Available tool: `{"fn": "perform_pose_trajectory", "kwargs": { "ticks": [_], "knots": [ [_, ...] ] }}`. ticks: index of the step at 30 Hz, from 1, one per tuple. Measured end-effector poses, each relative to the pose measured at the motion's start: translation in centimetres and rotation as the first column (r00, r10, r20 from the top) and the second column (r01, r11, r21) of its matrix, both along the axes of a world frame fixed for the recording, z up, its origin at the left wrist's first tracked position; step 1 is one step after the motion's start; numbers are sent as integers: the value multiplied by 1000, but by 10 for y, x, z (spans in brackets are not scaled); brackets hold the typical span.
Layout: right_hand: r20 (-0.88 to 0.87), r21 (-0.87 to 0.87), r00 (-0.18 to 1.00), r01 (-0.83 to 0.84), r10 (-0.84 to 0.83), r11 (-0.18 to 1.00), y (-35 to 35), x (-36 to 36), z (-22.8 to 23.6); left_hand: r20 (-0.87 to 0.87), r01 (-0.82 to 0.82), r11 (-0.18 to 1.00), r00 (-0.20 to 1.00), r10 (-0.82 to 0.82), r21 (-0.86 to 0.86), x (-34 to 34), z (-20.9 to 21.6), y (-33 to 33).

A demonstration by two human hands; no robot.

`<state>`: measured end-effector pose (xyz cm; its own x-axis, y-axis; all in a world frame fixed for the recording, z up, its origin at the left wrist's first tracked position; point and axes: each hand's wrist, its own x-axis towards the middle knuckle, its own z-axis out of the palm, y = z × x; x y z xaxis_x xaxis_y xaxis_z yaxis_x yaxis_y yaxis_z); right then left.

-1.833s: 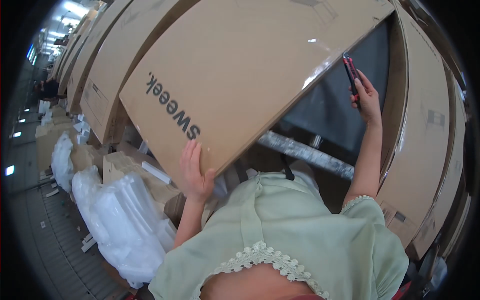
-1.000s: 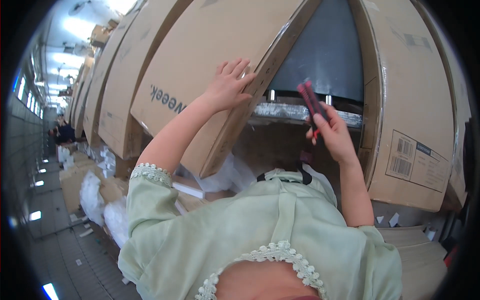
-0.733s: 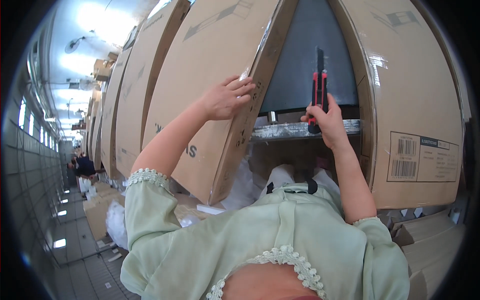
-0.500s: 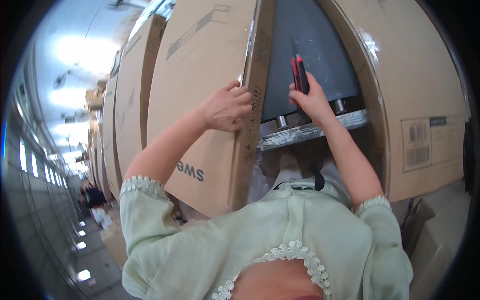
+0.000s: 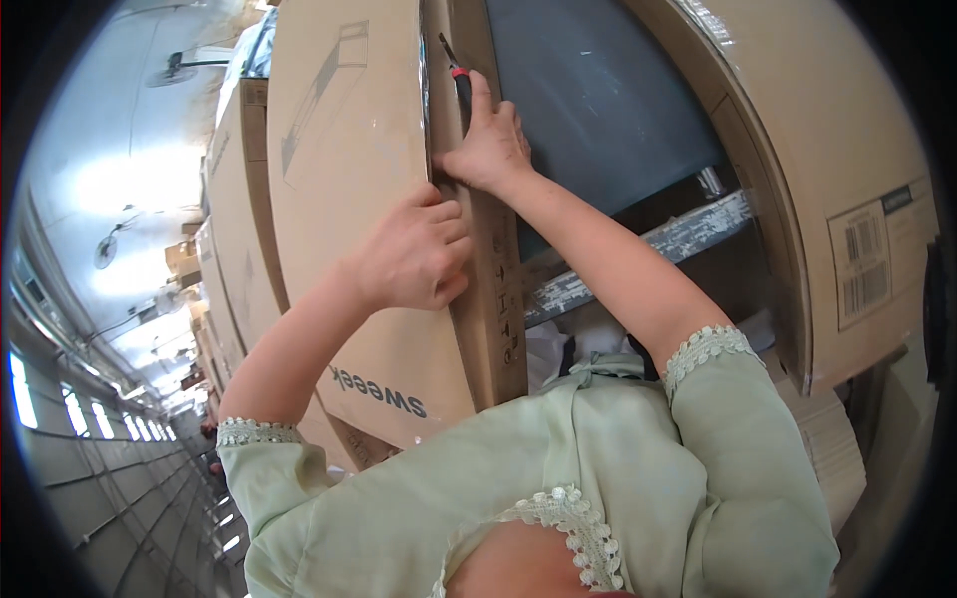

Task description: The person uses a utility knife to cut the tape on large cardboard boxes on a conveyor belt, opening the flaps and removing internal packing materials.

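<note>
Right hand (image 5: 490,145), bare, partly closed around a slim black-and-red utility knife (image 5: 462,86); index finger pointing up along the handle, thumb spread toward the carton edge, lower handle hidden by the fingers. Knife tilted, narrow tip upward and slightly left, over the narrow side of a large flat brown cardboard carton (image 5: 359,159); contact between tip and cardboard not certain.

Left hand (image 5: 421,249), bare, just below the right one; fingers curled into a loose fist, thumb uppermost, at the same long edge of the carton. Anything pinched inside: cannot be told.

Carton: leaning, broad face to the left, narrow side to the right; faint line drawing high on the broad face, dark lettering near the lower end, dark printed symbols on the narrow side. Clear glossy strip (image 5: 426,80) along the edge between the two faces.

Right of carton: smooth dark grey flat surface (image 5: 598,110); below, worn metal bar with white flecks (image 5: 698,229) and short shiny metal cylinder (image 5: 711,181). Farther right: second brown carton (image 5: 797,130), with black-bordered printed label (image 5: 862,259). Left: more upright brown cartons (image 5: 244,199), black fan (image 5: 171,70).
</note>
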<state>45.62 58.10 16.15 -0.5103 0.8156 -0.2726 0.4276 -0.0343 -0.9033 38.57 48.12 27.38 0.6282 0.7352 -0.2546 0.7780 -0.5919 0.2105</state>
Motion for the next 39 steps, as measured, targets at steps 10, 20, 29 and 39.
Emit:
{"fn": "perform_pose_trajectory", "kwargs": {
  "ticks": [10,20,29,39],
  "knots": [
    [-136,-65,990,-35,26,997,-12,9,-20,-454,-49,996,891,11,-73,-12,-3,-37],
    [-212,58,976,61,-47,996,-36,0,-46,-437,-18,996,898,54,87,-26,-26,-64],
    [-56,48,998,2,1,999,-65,-31,-41,-381,-73,994,924,36,-85,-45,-45,-88],
    [-24,52,997,-75,76,996,-82,-42,-46,-434,-62,994,901,17,-91,-48,-42,-94]
  ]
}}
